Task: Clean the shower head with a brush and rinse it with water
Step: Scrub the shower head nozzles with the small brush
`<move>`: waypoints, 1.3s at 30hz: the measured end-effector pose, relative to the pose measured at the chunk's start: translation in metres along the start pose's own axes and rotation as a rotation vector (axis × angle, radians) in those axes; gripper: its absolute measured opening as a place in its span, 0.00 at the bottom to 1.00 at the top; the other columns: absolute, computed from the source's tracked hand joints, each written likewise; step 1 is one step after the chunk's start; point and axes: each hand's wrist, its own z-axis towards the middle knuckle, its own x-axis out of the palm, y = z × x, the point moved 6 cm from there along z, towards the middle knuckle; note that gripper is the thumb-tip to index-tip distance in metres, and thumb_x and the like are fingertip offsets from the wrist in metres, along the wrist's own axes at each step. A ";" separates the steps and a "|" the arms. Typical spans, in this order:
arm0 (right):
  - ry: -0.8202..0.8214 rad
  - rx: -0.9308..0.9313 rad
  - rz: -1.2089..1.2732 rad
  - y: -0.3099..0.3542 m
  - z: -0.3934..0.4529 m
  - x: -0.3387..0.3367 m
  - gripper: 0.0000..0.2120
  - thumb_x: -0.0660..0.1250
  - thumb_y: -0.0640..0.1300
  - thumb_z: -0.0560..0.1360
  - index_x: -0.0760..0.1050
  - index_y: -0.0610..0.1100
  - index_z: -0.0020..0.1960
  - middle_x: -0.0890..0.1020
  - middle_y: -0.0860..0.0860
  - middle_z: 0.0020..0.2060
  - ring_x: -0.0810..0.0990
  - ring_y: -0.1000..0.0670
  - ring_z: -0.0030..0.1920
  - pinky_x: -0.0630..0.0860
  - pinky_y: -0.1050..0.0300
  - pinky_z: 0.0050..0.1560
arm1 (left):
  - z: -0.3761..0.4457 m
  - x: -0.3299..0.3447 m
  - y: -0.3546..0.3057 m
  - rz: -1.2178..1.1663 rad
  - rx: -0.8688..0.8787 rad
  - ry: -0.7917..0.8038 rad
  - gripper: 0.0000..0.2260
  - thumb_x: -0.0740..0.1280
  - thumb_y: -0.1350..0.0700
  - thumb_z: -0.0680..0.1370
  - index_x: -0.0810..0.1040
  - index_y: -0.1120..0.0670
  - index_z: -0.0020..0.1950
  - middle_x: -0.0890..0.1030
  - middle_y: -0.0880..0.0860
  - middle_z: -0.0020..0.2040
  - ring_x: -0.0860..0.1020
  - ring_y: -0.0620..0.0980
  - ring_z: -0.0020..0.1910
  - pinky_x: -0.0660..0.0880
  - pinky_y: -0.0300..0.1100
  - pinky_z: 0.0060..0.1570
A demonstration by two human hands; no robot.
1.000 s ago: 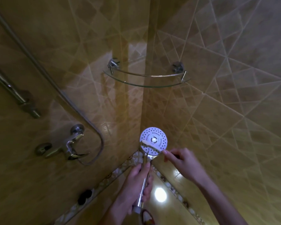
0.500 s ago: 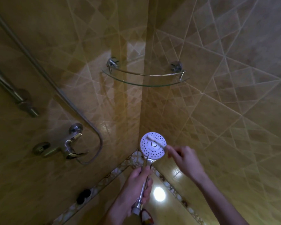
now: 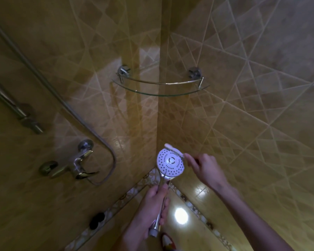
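Shower head point(image 3: 170, 163) being held face-up before a tiled corner, with a brush point(image 3: 173, 149) being laid across its upper rim.

Its chrome handle is being gripped by the left hand point(image 3: 150, 209), fingers curled round it; the brush is being pinched by the right hand point(image 3: 205, 168) at its near end. A glass shelf point(image 3: 159, 87) is being seen above, a tap point(image 3: 78, 165) and hose point(image 3: 65, 104) on the left wall.
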 end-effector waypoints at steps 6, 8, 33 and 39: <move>0.150 -0.067 -0.143 0.004 -0.007 0.019 0.28 0.50 0.70 0.76 0.76 0.49 0.41 0.72 0.50 0.24 0.73 0.50 0.28 0.74 0.49 0.32 | 0.005 -0.007 0.002 -0.002 -0.029 -0.013 0.09 0.60 0.51 0.80 0.72 0.56 0.46 0.69 0.51 0.26 0.62 0.46 0.17 0.61 0.31 0.18; 0.069 0.019 -0.144 -0.009 0.008 0.011 0.38 0.45 0.75 0.73 0.78 0.44 0.40 0.77 0.48 0.27 0.78 0.47 0.31 0.76 0.48 0.34 | 0.005 -0.006 0.004 0.019 -0.032 -0.016 0.11 0.60 0.50 0.80 0.71 0.57 0.45 0.70 0.51 0.26 0.62 0.47 0.17 0.61 0.31 0.19; 0.020 0.132 -0.025 -0.027 0.004 0.011 0.28 0.57 0.64 0.77 0.80 0.43 0.36 0.75 0.51 0.23 0.78 0.50 0.29 0.73 0.54 0.33 | 0.007 -0.016 -0.002 0.014 -0.027 -0.013 0.11 0.61 0.50 0.80 0.71 0.57 0.45 0.69 0.52 0.27 0.62 0.47 0.19 0.60 0.32 0.19; 0.185 0.013 -0.039 -0.016 -0.037 0.046 0.34 0.50 0.72 0.75 0.78 0.45 0.36 0.76 0.46 0.22 0.73 0.50 0.24 0.74 0.51 0.30 | 0.006 -0.022 -0.004 0.001 -0.021 -0.013 0.11 0.60 0.50 0.80 0.70 0.57 0.45 0.69 0.52 0.28 0.63 0.46 0.18 0.61 0.32 0.18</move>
